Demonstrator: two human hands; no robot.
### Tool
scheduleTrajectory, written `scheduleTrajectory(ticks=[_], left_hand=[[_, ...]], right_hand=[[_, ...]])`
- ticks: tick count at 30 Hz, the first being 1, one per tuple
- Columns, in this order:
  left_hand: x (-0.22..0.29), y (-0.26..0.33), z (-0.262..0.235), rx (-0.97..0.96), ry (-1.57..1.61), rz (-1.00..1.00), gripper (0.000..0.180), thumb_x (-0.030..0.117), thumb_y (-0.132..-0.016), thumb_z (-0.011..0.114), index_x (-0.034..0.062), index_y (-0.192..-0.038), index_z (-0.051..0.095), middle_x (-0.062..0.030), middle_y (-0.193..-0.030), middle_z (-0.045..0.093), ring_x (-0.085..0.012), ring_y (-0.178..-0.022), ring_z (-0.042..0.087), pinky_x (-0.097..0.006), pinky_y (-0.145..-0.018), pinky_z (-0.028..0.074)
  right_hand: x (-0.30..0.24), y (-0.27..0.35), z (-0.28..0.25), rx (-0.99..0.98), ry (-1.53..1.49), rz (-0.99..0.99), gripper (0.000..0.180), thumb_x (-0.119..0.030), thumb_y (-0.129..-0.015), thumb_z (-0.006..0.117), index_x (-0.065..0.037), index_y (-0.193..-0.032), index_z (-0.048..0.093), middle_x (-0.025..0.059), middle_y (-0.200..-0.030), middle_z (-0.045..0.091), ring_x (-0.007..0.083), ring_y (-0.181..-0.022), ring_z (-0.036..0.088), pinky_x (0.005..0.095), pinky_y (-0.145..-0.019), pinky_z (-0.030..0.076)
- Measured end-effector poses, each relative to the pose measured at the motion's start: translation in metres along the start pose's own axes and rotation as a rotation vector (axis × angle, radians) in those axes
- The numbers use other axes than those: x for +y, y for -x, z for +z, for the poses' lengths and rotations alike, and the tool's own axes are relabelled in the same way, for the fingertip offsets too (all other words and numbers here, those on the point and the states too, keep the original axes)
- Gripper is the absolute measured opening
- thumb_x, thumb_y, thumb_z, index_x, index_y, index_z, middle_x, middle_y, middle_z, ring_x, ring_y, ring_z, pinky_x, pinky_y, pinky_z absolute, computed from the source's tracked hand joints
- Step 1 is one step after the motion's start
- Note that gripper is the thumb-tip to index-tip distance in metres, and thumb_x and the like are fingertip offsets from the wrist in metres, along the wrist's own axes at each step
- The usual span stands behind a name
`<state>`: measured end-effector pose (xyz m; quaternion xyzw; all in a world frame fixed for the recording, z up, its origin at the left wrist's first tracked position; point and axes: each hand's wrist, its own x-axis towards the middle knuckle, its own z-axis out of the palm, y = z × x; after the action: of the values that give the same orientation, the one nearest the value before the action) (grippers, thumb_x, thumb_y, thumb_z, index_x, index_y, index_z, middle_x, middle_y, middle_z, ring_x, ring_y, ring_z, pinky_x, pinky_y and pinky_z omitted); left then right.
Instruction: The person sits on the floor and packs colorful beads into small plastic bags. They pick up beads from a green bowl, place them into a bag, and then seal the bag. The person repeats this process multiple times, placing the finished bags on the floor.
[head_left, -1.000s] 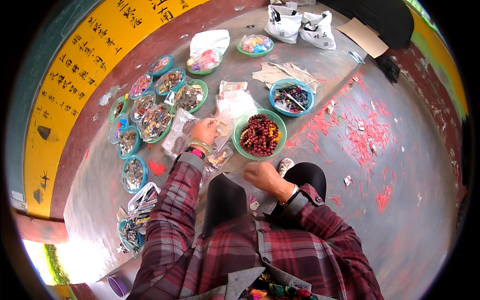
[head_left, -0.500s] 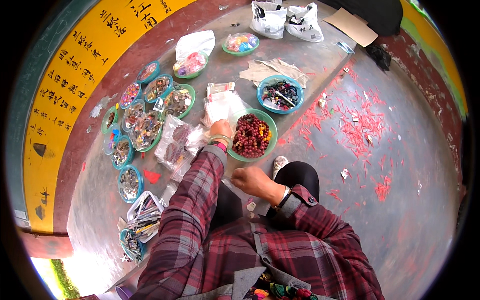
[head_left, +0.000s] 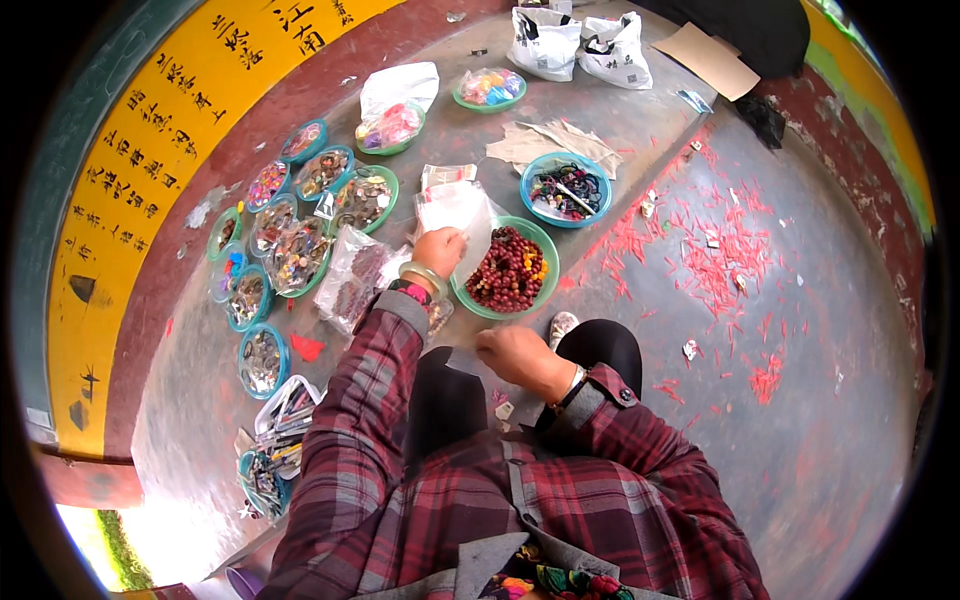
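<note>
My left hand (head_left: 438, 252) is closed, its fingers pinching a clear plastic bag (head_left: 474, 240) at the edge of a stack of clear bags (head_left: 447, 203). The pinched film overlaps the left rim of a green bowl (head_left: 551, 290) with dark red bead strings (head_left: 508, 270) and a few yellow beads in it. Above my lap, my right hand (head_left: 528, 362) is curled closed, and a small clear plastic piece (head_left: 467, 362) sticks out from its fingertips. Left of my left wrist lie clear bags of dark red beads (head_left: 352, 280).
Several small bowls of beads and trinkets (head_left: 262, 362) stand on the left, above a white basket of pens (head_left: 290, 405). A blue bowl of dark cords (head_left: 568, 190) is beyond the green one. White bags (head_left: 545, 45) stand at the back. Red scraps (head_left: 725, 260) litter the right floor.
My left hand has drawn slightly back and left, and clear film now shows between it and the green bowl. My right hand has shifted slightly right, with the plastic piece showing more clearly.
</note>
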<state>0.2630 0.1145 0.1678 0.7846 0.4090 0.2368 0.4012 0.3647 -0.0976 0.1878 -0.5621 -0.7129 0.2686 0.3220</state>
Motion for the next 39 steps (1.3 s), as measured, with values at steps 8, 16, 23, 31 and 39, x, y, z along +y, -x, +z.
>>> scheduleTrajectory(ticks=[8, 16, 23, 31, 39], left_hand=[[0.029, 0.087, -0.015, -0.334, 0.285, -0.119, 0.014, -0.002, -0.075, 0.058, -0.0004, -0.089, 0.06, -0.0056, -0.084, 0.062, -0.0128, -0.083, 0.059, -0.026, -0.075, 0.047], [0.046, 0.13, -0.01, -0.395, 0.044, -0.011, 0.016, 0.006, -0.082, 0.056, -0.0017, -0.094, 0.063, -0.0052, -0.078, 0.063, -0.0118, -0.075, 0.059, -0.026, -0.068, 0.048], [0.049, 0.148, -0.01, -0.385, 0.487, -0.197, 0.022, 0.013, -0.09, 0.052, -0.0011, -0.104, 0.06, -0.0054, -0.094, 0.06, -0.0106, -0.082, 0.058, -0.026, -0.071, 0.049], [0.031, 0.161, -0.001, -0.229, 0.254, -0.067, 0.018, 0.011, -0.087, 0.051, -0.0019, -0.096, 0.061, -0.005, -0.086, 0.063, -0.0114, -0.08, 0.059, -0.024, -0.069, 0.047], [0.036, 0.169, 0.004, -0.052, -0.211, 0.338, 0.017, 0.008, -0.081, 0.049, 0.0028, -0.094, 0.058, -0.0171, -0.081, 0.06, -0.0345, -0.079, 0.058, -0.04, -0.067, 0.046]], right_hand=[[-0.011, 0.002, -0.009, 0.187, 0.133, -0.134, 0.006, -0.007, -0.077, 0.051, -0.003, -0.075, 0.055, 0.0175, -0.102, 0.056, 0.0347, -0.077, 0.059, 0.042, -0.064, 0.048], [-0.006, 0.003, -0.005, 0.312, 0.065, -0.17, 0.01, -0.008, -0.076, 0.059, -0.005, -0.086, 0.061, 0.0191, -0.115, 0.054, 0.0358, -0.081, 0.06, 0.0394, -0.067, 0.05], [-0.006, 0.003, -0.008, 0.332, -0.053, -0.075, 0.008, -0.006, -0.075, 0.059, -0.003, -0.083, 0.06, 0.0145, -0.079, 0.057, 0.0349, -0.074, 0.057, 0.0406, -0.063, 0.046], [-0.004, 0.001, -0.004, 0.321, -0.069, -0.036, 0.014, -0.005, -0.072, 0.061, -0.004, -0.086, 0.057, 0.0136, -0.081, 0.057, 0.0343, -0.076, 0.056, 0.0401, -0.066, 0.045], [-0.033, 0.002, -0.022, 0.285, 0.244, -0.071, 0.055, -0.004, -0.064, 0.068, -0.007, -0.117, 0.052, 0.0134, -0.114, 0.054, 0.0304, -0.103, 0.052, 0.0341, -0.088, 0.043]])
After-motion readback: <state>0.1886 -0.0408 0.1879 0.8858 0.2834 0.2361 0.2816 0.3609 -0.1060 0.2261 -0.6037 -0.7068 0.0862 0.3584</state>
